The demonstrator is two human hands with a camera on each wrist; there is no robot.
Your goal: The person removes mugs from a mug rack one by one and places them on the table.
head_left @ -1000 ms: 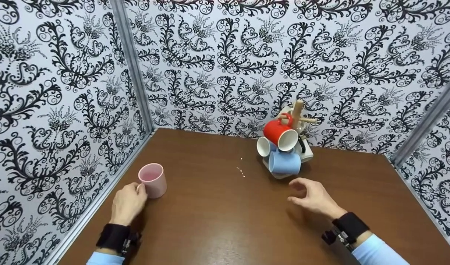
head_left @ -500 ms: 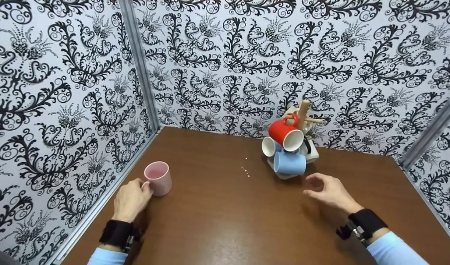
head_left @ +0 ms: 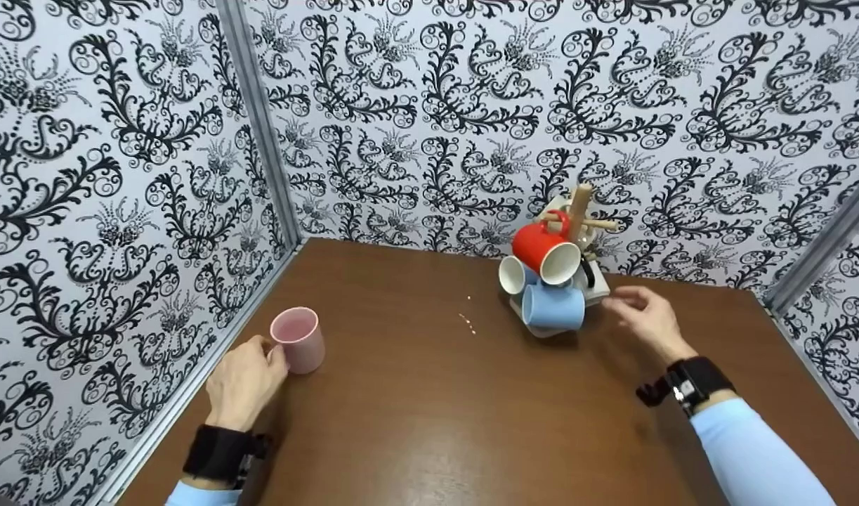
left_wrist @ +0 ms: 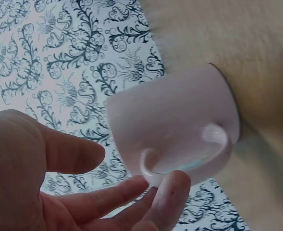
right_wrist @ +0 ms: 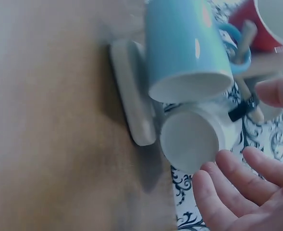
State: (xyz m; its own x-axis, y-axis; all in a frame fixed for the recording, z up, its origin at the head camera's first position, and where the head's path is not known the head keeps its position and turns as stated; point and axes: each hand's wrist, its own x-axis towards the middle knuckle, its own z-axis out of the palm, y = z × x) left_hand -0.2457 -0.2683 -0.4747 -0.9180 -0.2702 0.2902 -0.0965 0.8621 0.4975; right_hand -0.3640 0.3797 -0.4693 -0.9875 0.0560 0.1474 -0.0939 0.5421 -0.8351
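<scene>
- Head view: a wooden mug rack with pegs and a pale base (head_left: pixel 579 214) stands on a brown table (head_left: pixel 401 422), before a wall with black scrolls on white (head_left: pixel 429 140).
- Well left of the rack and nearer the person, a smooth pink cylindrical mug (head_left: pixel 303 348) stands upright on the table.
- The left hand (head_left: pixel 246 379) is at that mug's handle; in the left wrist view its fingertips lie at the handle while the thumb stands apart, unpinched.
- Just right of the rack, the right hand (head_left: pixel 647 320) has loosely bent fingers and grips nothing; the right wrist view puts its fingertips near a pale round-ended mug (right_wrist: pixel 189 134), though contact cannot be told.
- On the rack's near side hangs a glossy light blue cylindrical mug (head_left: pixel 559 307), below a glossy red mug with white inside (head_left: pixel 538 247).
- Small pale specks (head_left: pixel 472 331) lie on the table left of the rack.
</scene>
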